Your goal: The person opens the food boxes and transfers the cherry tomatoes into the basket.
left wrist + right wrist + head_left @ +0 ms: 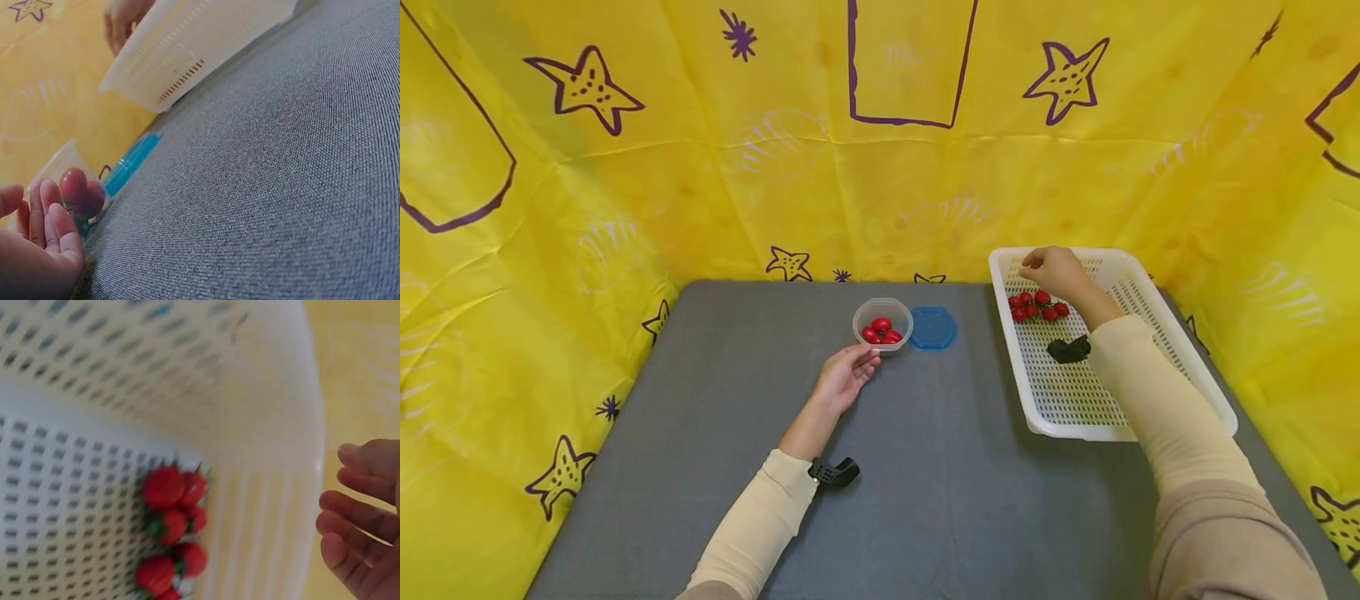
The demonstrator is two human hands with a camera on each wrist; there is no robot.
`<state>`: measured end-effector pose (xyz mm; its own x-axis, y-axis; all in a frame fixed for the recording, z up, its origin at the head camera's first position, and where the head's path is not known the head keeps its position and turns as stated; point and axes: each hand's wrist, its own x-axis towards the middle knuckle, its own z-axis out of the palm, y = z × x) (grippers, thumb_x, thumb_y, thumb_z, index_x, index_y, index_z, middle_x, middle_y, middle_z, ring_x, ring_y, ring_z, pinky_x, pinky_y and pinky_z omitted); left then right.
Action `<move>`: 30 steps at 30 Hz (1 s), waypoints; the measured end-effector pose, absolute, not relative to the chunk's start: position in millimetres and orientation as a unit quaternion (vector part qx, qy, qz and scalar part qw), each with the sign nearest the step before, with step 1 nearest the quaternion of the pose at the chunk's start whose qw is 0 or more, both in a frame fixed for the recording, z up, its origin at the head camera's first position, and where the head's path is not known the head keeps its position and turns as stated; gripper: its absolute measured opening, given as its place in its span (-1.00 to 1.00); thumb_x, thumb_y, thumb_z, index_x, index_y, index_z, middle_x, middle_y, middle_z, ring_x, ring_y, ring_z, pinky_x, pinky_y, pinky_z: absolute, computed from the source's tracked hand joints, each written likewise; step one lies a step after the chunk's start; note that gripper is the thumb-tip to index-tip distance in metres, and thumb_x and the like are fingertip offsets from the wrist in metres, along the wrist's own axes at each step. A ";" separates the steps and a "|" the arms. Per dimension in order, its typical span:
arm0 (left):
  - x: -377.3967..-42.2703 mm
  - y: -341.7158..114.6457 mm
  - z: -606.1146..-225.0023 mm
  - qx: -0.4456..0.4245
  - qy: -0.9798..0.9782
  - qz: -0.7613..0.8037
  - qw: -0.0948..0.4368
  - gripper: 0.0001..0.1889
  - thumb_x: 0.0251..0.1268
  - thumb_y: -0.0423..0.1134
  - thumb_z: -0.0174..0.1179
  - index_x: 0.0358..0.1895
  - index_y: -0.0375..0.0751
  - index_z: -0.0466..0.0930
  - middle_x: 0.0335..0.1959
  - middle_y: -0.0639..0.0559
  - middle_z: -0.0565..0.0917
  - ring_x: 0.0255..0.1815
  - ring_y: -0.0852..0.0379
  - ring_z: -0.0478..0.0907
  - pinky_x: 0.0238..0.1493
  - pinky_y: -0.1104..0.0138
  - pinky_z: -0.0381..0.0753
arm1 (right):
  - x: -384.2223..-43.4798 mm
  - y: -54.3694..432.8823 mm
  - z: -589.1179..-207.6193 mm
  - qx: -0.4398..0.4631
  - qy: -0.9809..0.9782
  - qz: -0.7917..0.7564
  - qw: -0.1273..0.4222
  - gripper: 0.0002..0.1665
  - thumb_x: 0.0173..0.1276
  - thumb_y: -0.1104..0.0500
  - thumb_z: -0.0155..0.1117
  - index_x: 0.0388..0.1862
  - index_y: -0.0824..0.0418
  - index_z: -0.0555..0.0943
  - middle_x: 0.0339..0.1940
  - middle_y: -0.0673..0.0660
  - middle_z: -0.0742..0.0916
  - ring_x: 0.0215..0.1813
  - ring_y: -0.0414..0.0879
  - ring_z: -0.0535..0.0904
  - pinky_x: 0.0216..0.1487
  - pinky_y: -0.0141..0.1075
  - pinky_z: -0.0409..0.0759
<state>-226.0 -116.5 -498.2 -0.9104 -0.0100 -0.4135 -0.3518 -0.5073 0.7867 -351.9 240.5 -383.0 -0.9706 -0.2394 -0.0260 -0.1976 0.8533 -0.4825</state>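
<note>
A small clear plastic container (859, 310) with several cherry tomatoes (882, 325) in it stands mid-table. At its near rim is my left hand (842, 377), palm turned up, fingertips right against the container's side. Above the far left part of a white plastic basket (1037, 421) hovers my right hand (1058, 273), fingers loosely bent. In the right wrist view that hand (362, 515) shows parted fingers with nothing between them. Several more tomatoes (164, 486) with green stems lie clustered in the basket's corner, below the hand.
A blue lid (933, 328) lies flat just right of the container. Each wrist carries a black strap (835, 472). The grey table (925, 500) is bordered at the back and sides by a yellow patterned cloth (700, 167).
</note>
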 end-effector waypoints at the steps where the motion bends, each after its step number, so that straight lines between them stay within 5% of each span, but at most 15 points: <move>1: -225.9 -116.5 -498.2 -0.188 0.485 0.848 0.102 -0.95 0.41 -0.30 0.12 -0.24 -0.17 0.53 -0.48 0.13 0.72 -0.43 0.24 0.64 -0.18 0.41 0.57 | -351.7 235.4 -380.6 -0.119 0.960 -0.247 0.046 -0.57 0.45 0.12 0.13 0.08 0.45 0.55 0.06 0.50 0.62 0.08 0.35 0.53 0.14 0.16 0.45; 12: -226.0 -116.0 -497.8 -0.185 0.483 0.850 0.104 -0.95 0.42 -0.31 0.10 -0.25 -0.17 0.52 -0.49 0.14 0.71 -0.43 0.25 0.64 -0.21 0.42 0.56 | -354.2 185.3 -367.6 -0.175 0.952 -0.237 0.079 -0.61 0.40 0.13 0.20 0.04 0.41 0.59 -0.03 0.39 0.70 -0.06 0.21 0.61 -0.02 0.03 0.56; 30: -226.5 -114.7 -499.5 -0.189 0.481 0.850 0.102 -0.95 0.42 -0.30 0.11 -0.24 -0.19 0.51 -0.49 0.13 0.70 -0.44 0.25 0.63 -0.26 0.43 0.55 | -351.9 120.5 -367.4 -0.274 0.927 -0.225 0.124 -0.70 0.31 0.15 0.30 -0.10 0.35 0.68 -0.10 0.31 0.76 -0.01 0.17 0.65 0.07 -0.01 0.56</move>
<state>-226.5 -114.7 -499.5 -0.9079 -0.0087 -0.4191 -0.3546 -0.5170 0.7790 -351.9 120.5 -367.4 -0.8195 -0.5630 -0.1067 -0.4515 0.7491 -0.4847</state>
